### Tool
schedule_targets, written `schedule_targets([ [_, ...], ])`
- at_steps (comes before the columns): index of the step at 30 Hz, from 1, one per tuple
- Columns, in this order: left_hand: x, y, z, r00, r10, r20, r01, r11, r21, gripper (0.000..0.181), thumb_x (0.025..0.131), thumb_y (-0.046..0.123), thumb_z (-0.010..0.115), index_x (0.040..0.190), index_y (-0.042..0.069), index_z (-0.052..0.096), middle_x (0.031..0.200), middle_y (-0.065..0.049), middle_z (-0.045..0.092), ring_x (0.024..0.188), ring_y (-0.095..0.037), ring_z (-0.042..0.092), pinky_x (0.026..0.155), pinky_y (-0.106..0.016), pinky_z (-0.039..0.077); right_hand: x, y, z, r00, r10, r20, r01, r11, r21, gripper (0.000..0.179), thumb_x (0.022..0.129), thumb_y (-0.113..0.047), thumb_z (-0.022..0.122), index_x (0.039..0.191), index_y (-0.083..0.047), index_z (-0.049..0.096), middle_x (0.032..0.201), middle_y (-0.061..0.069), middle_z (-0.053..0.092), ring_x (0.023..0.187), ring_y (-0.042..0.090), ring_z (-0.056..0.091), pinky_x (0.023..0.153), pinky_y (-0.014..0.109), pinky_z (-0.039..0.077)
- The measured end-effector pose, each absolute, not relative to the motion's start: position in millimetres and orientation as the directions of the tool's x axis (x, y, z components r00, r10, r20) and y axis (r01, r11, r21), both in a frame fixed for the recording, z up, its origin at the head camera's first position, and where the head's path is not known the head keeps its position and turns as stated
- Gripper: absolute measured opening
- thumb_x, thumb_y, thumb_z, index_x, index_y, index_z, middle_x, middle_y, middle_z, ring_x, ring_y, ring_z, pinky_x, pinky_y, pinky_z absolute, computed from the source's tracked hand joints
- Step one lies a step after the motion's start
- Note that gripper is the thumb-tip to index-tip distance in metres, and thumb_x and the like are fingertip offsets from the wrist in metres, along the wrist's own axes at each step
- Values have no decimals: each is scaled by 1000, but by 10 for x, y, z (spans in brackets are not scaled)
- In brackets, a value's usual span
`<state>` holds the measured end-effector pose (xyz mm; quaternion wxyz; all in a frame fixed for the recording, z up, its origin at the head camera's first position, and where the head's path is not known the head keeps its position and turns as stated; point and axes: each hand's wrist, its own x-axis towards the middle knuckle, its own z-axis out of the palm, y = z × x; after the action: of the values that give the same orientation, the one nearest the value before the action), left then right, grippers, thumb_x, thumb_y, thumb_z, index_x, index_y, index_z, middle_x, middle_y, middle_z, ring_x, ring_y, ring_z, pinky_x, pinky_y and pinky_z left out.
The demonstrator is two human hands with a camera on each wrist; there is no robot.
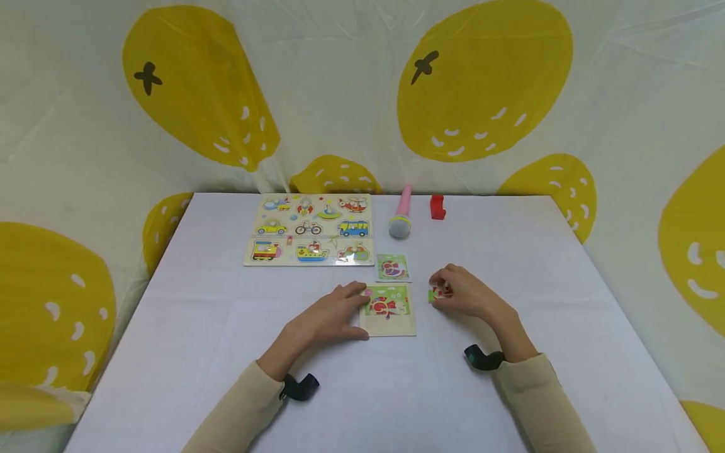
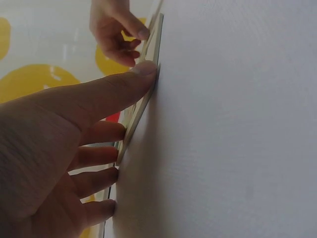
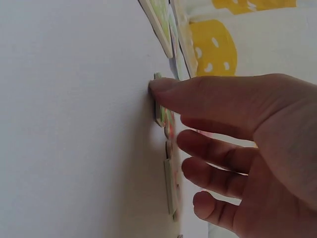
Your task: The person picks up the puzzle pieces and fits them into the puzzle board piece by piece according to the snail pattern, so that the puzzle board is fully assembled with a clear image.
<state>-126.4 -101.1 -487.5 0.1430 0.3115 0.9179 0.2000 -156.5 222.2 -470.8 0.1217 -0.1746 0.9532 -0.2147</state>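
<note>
A square wooden jigsaw board [image 1: 387, 326] lies on the table, its upper part filled with a green and red picture and its lower strip bare wood. My left hand [image 1: 334, 316] rests at the board's left side, fingers stretched and thumb [image 2: 141, 69] touching its near edge. To the right of the board, my right hand [image 1: 466, 293] pinches a small green and red puzzle piece [image 1: 432, 296] at the tabletop. In the right wrist view the thumb [image 3: 171, 91] presses that piece's edge, and another flat piece [image 3: 170, 188] lies below the fingers.
Beyond the board lies a smaller picture card [image 1: 393, 268]. A large vehicle puzzle board [image 1: 308, 245] sits at the back left. A pink toy microphone [image 1: 401, 217] and a red block-like object [image 1: 437, 207] are along the back. A fruit-print cloth [image 1: 340, 94] hangs behind the table.
</note>
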Motion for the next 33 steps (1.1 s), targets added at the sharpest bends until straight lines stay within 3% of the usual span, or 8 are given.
schedule_targets([
  [4,-1257,-1014,-4860,-770,624,-134,509,727,461,79,81,50,79,147,15,52,160,-5,37,149,-29,37,124,-48,28,-1585,2259,-4713,-892,-430,-138,-313,810,-497,32,82,-12,79,111,-4,69,92,4,63,86,16,55,78,31,50],
  [18,-1251,-1015,-4860,-773,621,-131,508,728,461,79,81,49,80,146,15,53,159,-5,38,146,-31,40,123,-48,30,-1590,2229,-4704,-899,-405,-167,-265,807,-528,30,82,-9,79,109,-5,66,88,3,62,83,17,55,75,30,48],
  [24,-1244,-1010,-4854,-775,614,-148,493,735,466,79,81,49,80,147,15,52,161,-5,36,150,-29,34,124,-48,27,-1577,2229,-4676,-896,-410,-170,-267,804,-531,21,90,-6,70,110,-8,65,89,2,64,84,17,56,76,32,51],
  [33,-1257,-1005,-4867,-771,621,-141,505,731,460,80,81,50,80,147,16,51,160,-4,36,149,-27,36,126,-46,25,-1533,2186,-4604,-895,-428,-126,-293,777,-557,18,95,-10,66,113,-10,65,88,0,63,82,15,55,73,28,50],
])
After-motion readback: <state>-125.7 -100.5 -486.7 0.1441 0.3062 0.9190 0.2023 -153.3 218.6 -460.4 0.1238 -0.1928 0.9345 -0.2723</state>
